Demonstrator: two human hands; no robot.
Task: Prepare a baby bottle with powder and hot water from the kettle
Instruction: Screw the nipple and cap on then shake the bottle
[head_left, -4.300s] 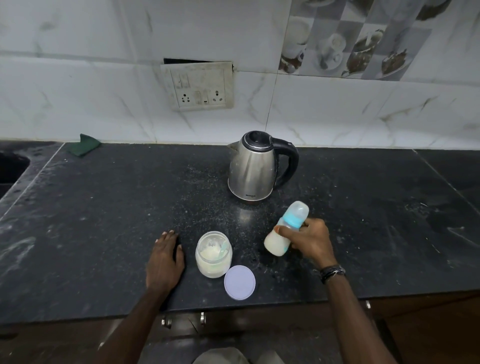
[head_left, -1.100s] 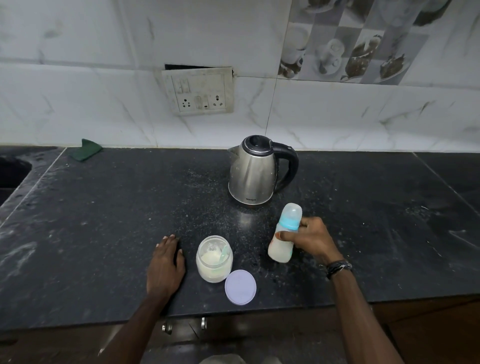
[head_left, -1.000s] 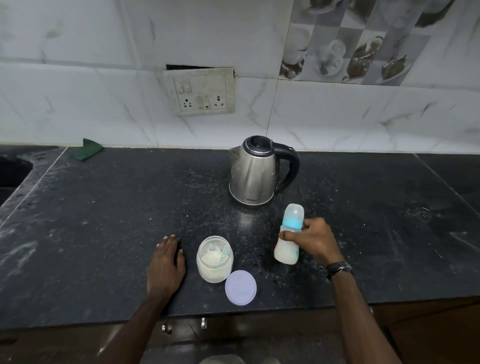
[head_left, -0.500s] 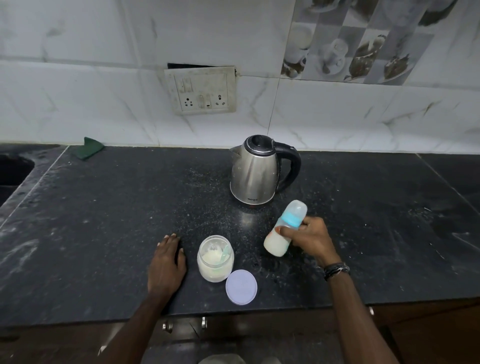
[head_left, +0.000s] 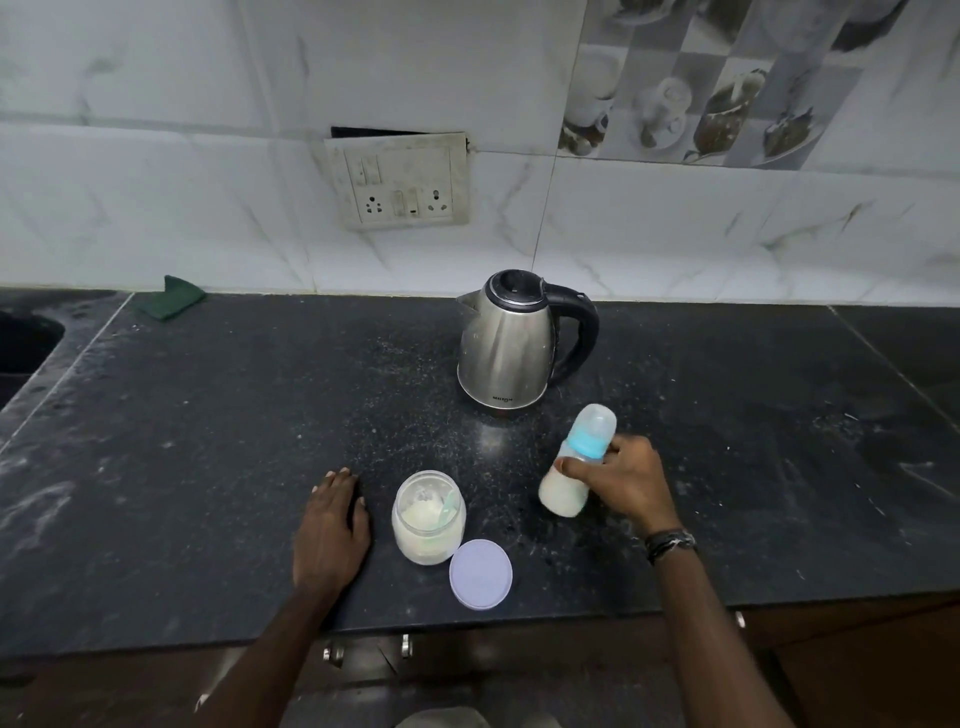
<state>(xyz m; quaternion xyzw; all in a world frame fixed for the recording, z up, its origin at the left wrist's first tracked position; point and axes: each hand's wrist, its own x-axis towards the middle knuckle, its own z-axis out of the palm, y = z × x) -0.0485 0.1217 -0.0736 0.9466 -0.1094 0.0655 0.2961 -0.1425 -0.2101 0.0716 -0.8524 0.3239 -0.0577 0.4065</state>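
Observation:
My right hand (head_left: 626, 480) grips a capped baby bottle (head_left: 574, 465) with a blue collar and milky liquid inside, tilted with its top leaning right, just above the black counter (head_left: 208, 441). Left of it stands an open jar of white powder (head_left: 428, 517) with a pale scoop inside. Its lilac lid (head_left: 480, 573) lies flat beside the jar, near the counter's front edge. My left hand (head_left: 332, 530) rests flat on the counter left of the jar. A steel kettle (head_left: 511, 345) with a black handle stands behind the bottle.
A green cloth (head_left: 169, 304) lies at the back left by the wall. A sink opening (head_left: 21, 340) is at the far left. A wall socket plate (head_left: 400, 182) sits above the kettle. Powder specks dust the counter.
The bottle rocks back and forth in my right hand, upright a second ago, tilted now. My left hand, the jar, the lid and the kettle have not moved.

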